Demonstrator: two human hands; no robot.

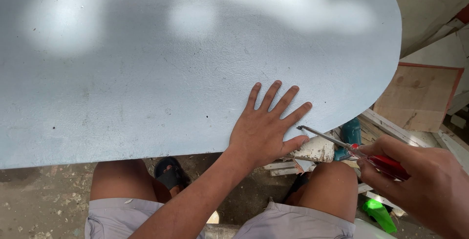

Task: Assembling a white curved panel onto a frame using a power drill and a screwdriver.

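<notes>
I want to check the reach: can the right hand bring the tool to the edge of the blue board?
Probably yes. The right hand holds the red-handled tool, and its tip is already at the blue board edge, beside the left hand. Nothing blocks the way.

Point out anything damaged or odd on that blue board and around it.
The pale blue board has small dark specks and faint scratches near its lower edge. Just below the left hand, a white, ragged chunk hangs at the rim where the screwdriver in the right hand points. Wood scraps clutter the floor.
</notes>
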